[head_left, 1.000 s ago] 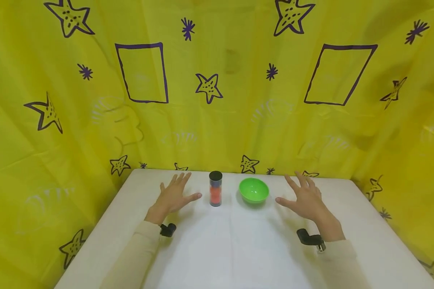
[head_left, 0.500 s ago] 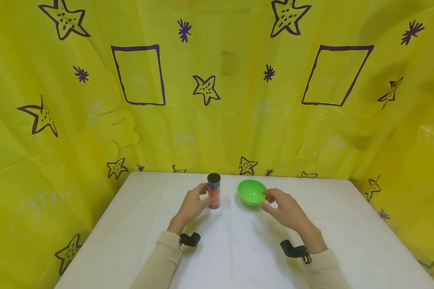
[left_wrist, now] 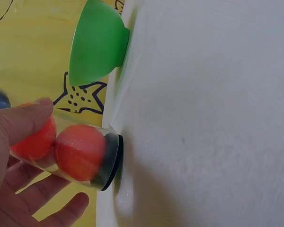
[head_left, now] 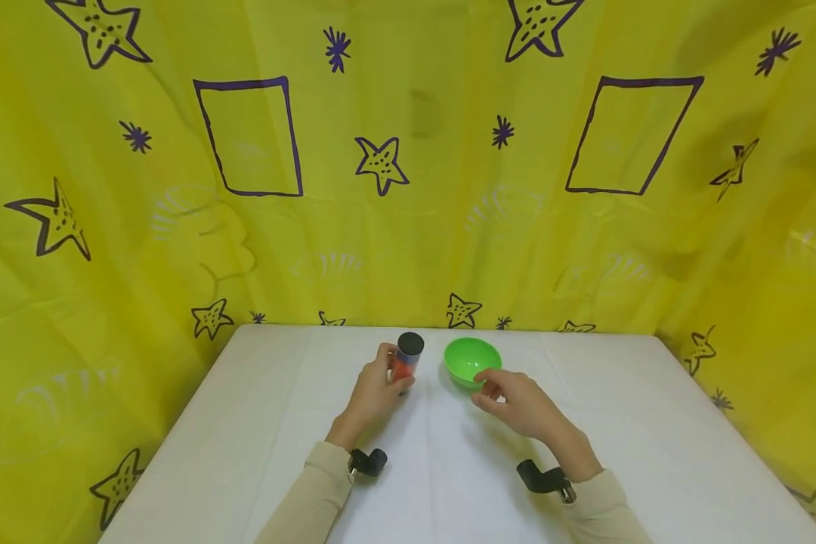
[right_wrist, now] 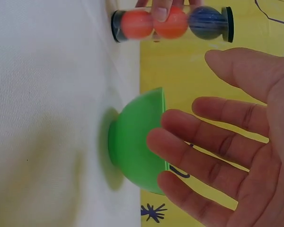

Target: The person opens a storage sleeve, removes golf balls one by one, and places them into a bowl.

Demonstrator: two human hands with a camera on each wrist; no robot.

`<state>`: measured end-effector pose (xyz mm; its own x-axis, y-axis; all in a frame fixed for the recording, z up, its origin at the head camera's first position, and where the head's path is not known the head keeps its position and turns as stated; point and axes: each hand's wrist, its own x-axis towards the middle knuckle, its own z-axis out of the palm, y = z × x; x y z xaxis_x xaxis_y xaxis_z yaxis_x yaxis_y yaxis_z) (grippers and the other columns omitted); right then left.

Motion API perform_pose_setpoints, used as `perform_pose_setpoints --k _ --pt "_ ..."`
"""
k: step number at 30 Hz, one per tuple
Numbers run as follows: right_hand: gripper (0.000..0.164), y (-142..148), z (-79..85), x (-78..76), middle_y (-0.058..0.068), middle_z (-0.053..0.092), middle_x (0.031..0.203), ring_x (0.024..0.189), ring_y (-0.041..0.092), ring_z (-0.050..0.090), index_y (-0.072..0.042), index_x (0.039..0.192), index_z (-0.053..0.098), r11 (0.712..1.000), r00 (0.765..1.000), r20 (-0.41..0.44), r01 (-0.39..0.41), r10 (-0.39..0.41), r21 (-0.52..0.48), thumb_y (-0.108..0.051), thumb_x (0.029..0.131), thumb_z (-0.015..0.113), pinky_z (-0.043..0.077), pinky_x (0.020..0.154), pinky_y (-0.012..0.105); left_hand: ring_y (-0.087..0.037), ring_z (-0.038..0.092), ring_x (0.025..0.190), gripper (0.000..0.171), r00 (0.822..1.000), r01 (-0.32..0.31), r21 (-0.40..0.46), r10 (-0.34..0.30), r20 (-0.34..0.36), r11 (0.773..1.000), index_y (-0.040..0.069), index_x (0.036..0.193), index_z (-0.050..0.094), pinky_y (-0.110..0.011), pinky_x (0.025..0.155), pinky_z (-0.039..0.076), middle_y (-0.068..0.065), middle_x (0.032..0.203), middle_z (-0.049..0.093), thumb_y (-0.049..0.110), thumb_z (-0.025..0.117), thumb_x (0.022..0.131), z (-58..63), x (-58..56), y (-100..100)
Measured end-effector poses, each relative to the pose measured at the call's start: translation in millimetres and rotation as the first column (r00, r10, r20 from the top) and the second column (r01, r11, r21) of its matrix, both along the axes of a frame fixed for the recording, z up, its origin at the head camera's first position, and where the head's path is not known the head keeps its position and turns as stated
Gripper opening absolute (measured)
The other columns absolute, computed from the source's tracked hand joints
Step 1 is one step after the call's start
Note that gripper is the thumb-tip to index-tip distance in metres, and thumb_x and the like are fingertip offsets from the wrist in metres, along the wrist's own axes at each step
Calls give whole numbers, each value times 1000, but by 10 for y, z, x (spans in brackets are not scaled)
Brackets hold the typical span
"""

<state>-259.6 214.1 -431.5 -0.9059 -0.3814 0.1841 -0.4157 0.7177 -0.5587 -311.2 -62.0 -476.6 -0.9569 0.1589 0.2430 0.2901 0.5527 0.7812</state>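
A clear tube (left_wrist: 61, 124) with black end caps holds two orange-red balls (left_wrist: 80, 152) and one dark blue ball (right_wrist: 206, 22). My left hand (head_left: 375, 389) grips this tube around its side, thumb across the front. In the head view the tube leans slightly, its bottom end close over the table. To its right a green bowl (head_left: 472, 361) stands upright on the table. My right hand (head_left: 520, 404) is at the bowl's near right side and holds nothing. In the right wrist view its fingers (right_wrist: 217, 142) are loosely extended, overlapping the bowl's rim.
A white cloth covers the table (head_left: 435, 468). Yellow curtains (head_left: 381, 249) with purple stars and rectangles hang behind and on both sides. Each wrist wears a black camera mount, such as the left mount (head_left: 369, 461).
My left hand has come in from the left, taken hold of the tube and tilted it. My right hand has moved leftward to the bowl's near side, its fingers drawing closer together.
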Motion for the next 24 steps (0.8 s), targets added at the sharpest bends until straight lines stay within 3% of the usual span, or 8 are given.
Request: perform_pose_setpoints --k 6,12,18,24 --pt "31 -37 -7 5 -4 73 91 86 11 66 -3 118 69 1000 1000 -8 21 -21 0 -24 96 71 56 81 40 -28 65 112 48 998 34 -58 -37 -55 998 16 129 57 -51 103 48 -10 117 71 16 82 88 33 56 23" --pt "29 -126 -14 2 -2 74 92 85 11 67 -5 118 70 996 997 9 81 -80 -36 -22 96 72 54 76 30 -22 66 106 48 993 69 -130 -80 -82 989 16 129 63 -45 101 52 -4 114 72 13 83 85 79 91 31" --pt "28 -228 -32 20 1 75 93 83 11 68 -7 117 68 983 992 37 126 -122 -130 -24 95 73 56 77 31 -25 66 107 50 973 111 -267 -159 -166 957 15 128 67 -46 97 53 -5 116 70 15 86 82 144 131 43" --pt "40 -305 -36 51 3 73 94 81 11 65 -9 123 64 969 985 86 164 -151 -186 -35 94 74 54 72 28 -22 60 105 51 962 142 -337 -210 -175 931 18 128 69 -42 92 53 -3 111 63 21 88 80 222 161 63"
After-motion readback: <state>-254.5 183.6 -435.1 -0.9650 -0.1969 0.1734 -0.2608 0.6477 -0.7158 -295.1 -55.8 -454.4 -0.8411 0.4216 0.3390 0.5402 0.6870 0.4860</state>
